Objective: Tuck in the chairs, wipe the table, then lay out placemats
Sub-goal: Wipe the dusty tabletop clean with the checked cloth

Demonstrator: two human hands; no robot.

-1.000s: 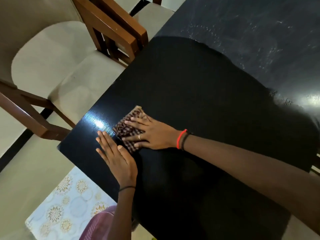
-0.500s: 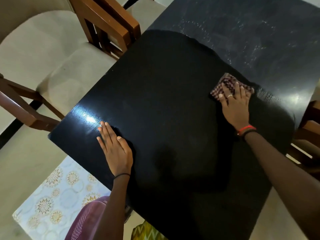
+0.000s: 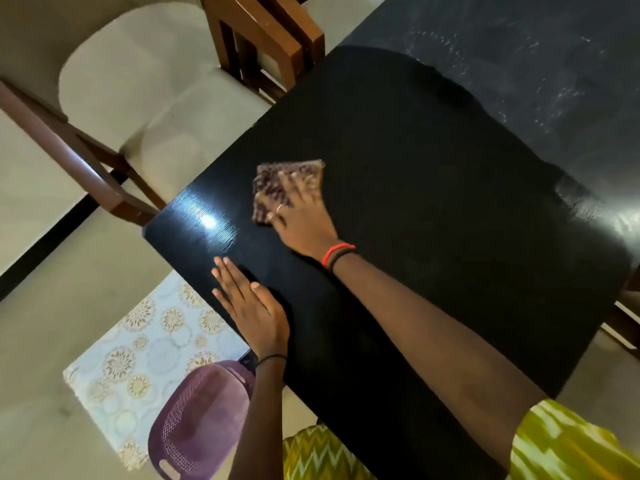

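Note:
A glossy black table (image 3: 433, 209) fills the middle of the head view; its near part looks dark and wet, its far right part dull and streaked. My right hand (image 3: 304, 220) presses a folded checked cloth (image 3: 277, 183) flat on the tabletop near the left corner, fingers spread over it and blurred. My left hand (image 3: 249, 303) lies flat on the table's near left edge, fingers straight. A brown wooden chair (image 3: 263, 43) stands at the table's far left side.
Another wooden chair frame (image 3: 79, 157) stands on the pale floor at left. A patterned mat (image 3: 145, 355) lies on the floor under the table's corner, with a purple plastic basket (image 3: 197, 420) on it. Part of a chair (image 3: 623, 323) shows at the right edge.
My right hand has swept the cloth from the far right of the table back to the left corner. My left hand has stayed flat on the near edge.

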